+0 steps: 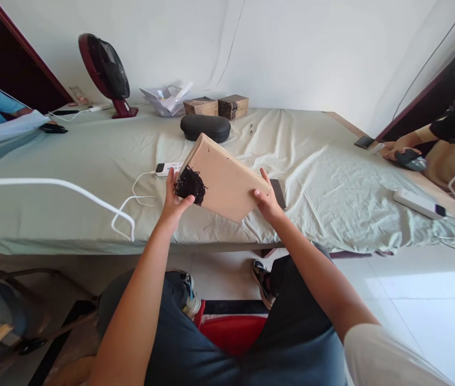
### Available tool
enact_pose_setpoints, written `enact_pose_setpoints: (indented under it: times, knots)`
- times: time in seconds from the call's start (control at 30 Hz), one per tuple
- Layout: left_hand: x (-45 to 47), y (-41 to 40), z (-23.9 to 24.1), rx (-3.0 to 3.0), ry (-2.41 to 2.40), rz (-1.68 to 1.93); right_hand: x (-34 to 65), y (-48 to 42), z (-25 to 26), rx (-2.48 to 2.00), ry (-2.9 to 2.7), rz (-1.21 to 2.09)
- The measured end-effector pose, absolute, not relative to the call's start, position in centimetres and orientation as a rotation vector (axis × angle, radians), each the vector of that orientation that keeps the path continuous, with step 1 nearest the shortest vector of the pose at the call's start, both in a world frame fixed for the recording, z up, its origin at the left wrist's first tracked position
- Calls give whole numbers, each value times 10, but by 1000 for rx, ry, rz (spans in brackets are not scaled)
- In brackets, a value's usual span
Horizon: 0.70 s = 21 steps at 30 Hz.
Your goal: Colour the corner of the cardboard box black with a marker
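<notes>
I see the flat box (223, 179) above the worktop's (70, 161) near edge, between my left hand (174, 201) and right hand (266, 199); a power strip (168, 168) lies just behind it; a case (205, 127) farther back; a fan (104, 68) stands at the far left; a phone (278, 193) is beside my right hand.

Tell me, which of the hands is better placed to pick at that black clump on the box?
Left, probably. The left hand touches the black clump at the left end of the tan box, thumb right beside it, while the right hand grips the opposite edge, steadying the tilted box.
</notes>
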<state>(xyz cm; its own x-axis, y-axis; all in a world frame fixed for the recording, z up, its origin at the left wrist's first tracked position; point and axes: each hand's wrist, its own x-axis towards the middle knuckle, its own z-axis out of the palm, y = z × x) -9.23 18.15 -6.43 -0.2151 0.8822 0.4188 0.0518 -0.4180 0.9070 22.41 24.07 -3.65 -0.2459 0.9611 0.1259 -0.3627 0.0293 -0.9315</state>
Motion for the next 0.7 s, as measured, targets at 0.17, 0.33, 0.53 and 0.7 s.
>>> enact_pose_setpoints:
  times: [0.17,0.33,0.53,0.7]
  knots:
    - [-93,183,-65,1393,1135,1778,221,240,-33,-756,-1211,1481]
    - [-91,187,-69,1304,1109,1816,217,241,-32,-771,-1305,1482]
    - [-87,187,-69,1291,1129,1912,212,243,-35,-788,-1389,1521]
    - [-83,183,-60,1221,1073,2021,210,244,-44,-871,-1653,1582]
